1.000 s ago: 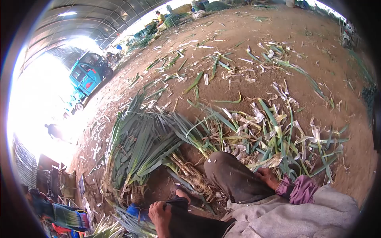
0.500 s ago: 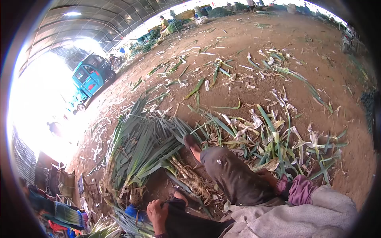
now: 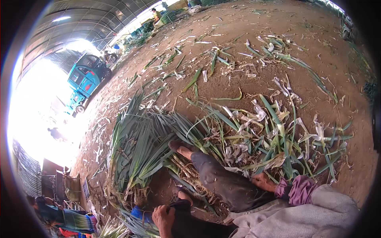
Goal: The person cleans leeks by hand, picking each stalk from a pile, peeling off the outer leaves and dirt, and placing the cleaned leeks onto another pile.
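Note:
My left hand (image 3: 163, 219) rests at the dark trouser knee (image 3: 181, 205), its fingers bent loosely down and holding nothing that shows. My right hand (image 3: 264, 182) lies on my other trouser leg (image 3: 222, 180), fingers stretched loosely, with nothing in it. Beyond my left hand is a large heap of leafy green leeks or large scallions (image 3: 139, 146). A bunch with pale stalks and roots (image 3: 184, 168) lies between my feet. Something blue (image 3: 139, 213) sits close to my left hand, partly hidden by leaves.
Stripped leaves and pale peelings (image 3: 278, 135) cover the ground beyond my right leg. A blue three-wheeled vehicle (image 3: 85, 79) stands at the far left. At lower left, a person (image 3: 51, 214) is beside more green stalks. Another person (image 3: 156, 16) sits far back.
My view has tilted down and shifted a little. My right hand has come further out over my leg and shows more fully. My left hand stays at the knee.

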A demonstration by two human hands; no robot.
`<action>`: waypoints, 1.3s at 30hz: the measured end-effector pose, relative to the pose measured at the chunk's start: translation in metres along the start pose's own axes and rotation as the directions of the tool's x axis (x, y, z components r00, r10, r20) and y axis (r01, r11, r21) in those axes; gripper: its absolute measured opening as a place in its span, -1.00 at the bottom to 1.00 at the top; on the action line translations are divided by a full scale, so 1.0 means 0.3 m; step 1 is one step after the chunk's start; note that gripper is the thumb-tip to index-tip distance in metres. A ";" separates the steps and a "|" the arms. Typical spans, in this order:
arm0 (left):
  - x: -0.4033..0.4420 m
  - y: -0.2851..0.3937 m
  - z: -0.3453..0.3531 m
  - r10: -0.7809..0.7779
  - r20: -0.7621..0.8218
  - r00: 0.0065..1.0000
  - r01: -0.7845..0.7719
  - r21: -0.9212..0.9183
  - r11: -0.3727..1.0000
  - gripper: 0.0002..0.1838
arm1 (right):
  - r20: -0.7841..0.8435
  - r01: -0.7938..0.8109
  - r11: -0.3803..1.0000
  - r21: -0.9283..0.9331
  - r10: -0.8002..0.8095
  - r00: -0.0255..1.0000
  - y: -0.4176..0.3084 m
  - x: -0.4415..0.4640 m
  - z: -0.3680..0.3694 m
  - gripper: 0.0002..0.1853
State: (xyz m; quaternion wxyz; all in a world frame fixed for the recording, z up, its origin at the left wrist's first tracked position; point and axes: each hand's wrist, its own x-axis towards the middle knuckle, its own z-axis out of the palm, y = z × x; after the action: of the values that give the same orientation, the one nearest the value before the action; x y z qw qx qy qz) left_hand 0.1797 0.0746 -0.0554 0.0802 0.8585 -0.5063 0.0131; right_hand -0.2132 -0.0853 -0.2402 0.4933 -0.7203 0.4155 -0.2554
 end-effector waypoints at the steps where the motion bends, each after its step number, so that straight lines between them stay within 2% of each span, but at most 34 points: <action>1: -0.006 -0.004 0.005 0.015 -0.013 1.000 -0.015 0.005 1.000 -0.79 | 0.046 0.062 0.998 0.015 -0.063 0.997 0.048 0.004 0.029 -0.72; 2: -0.008 -0.005 0.009 0.029 -0.023 0.999 -0.029 0.009 1.000 -0.79 | 0.118 -0.054 0.997 0.060 0.047 0.992 0.056 0.008 0.035 -0.72; 5: -0.010 0.007 0.010 -0.032 0.002 0.999 0.032 -0.025 0.999 -0.76 | 0.260 -0.178 0.983 0.039 0.162 0.952 0.098 0.040 0.025 -0.71; 8: 0.008 0.045 -0.008 -0.024 0.019 1.000 0.024 -0.037 0.999 -0.79 | 0.277 -0.206 0.966 0.159 0.156 0.948 0.119 0.066 0.053 -0.71; 11: 0.019 0.054 -0.002 0.015 0.035 0.999 -0.013 -0.040 0.999 -0.78 | 0.210 -0.111 0.987 0.116 0.085 0.974 0.119 0.076 0.061 -0.70; 14: 0.023 0.073 0.004 0.002 0.029 1.000 -0.001 -0.045 0.999 -0.77 | 0.266 -0.130 0.969 0.208 0.072 0.961 0.099 0.065 0.034 -0.71; 17: 0.023 0.058 0.024 0.041 0.003 0.999 -0.041 -0.020 0.999 -0.76 | 0.381 -0.247 0.962 0.114 0.187 0.906 0.143 0.045 0.016 -0.69; 20: 0.020 0.038 0.037 0.083 -0.014 0.996 -0.084 -0.016 0.996 -0.75 | 0.493 -0.050 0.998 0.037 0.026 0.870 0.117 0.001 -0.069 -0.70; 23: 0.027 0.030 0.039 0.174 0.118 0.978 -0.191 0.155 0.969 -0.74 | 0.417 -0.136 0.967 0.213 0.036 0.908 -0.012 -0.022 -0.139 -0.68; 27: 0.026 0.068 0.018 0.146 0.115 0.983 -0.161 0.136 0.978 -0.74 | 0.094 -0.141 0.987 0.076 0.134 0.986 0.050 0.007 -0.068 -0.64; 29: 0.026 0.065 0.021 0.170 0.084 0.982 -0.181 0.141 0.973 -0.74 | -0.069 -0.113 0.993 0.034 0.116 0.991 0.056 0.037 -0.025 -0.64; 30: 0.023 0.062 0.023 0.140 0.067 0.988 -0.146 0.098 0.984 -0.78 | -0.142 -0.024 0.999 -0.046 0.018 0.990 0.055 0.067 0.025 -0.63; 32: 0.014 0.057 0.025 0.073 0.036 0.997 -0.074 0.008 0.997 -0.78 | 0.046 0.141 0.990 -0.010 -0.140 0.989 0.162 0.095 0.104 -0.65; 33: 0.009 0.056 0.025 0.085 0.021 0.996 -0.086 0.013 0.996 -0.77 | 0.138 0.218 0.976 0.016 -0.218 0.966 0.209 0.107 0.132 -0.66; 34: 0.005 0.057 0.027 0.098 0.009 0.995 -0.098 0.017 0.995 -0.77 | 0.270 0.035 0.999 -0.007 -0.032 0.962 0.259 0.112 0.153 -0.69; 37: -0.006 0.057 0.028 0.111 0.013 0.994 -0.111 0.027 0.993 -0.76 | 0.372 -0.077 0.991 0.108 0.031 0.928 0.256 0.120 0.134 -0.74; 39: -0.010 0.061 0.016 0.106 0.025 0.994 -0.107 0.028 0.994 -0.75 | 0.347 0.017 0.997 0.073 -0.041 0.937 0.235 0.111 0.114 -0.76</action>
State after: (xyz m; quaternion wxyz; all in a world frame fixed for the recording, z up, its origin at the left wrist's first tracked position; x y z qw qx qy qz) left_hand 0.1620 0.0676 -0.0583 0.0610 0.8314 -0.5521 0.0146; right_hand -0.1934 -0.1084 -0.3197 0.5798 -0.7426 0.3021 -0.1454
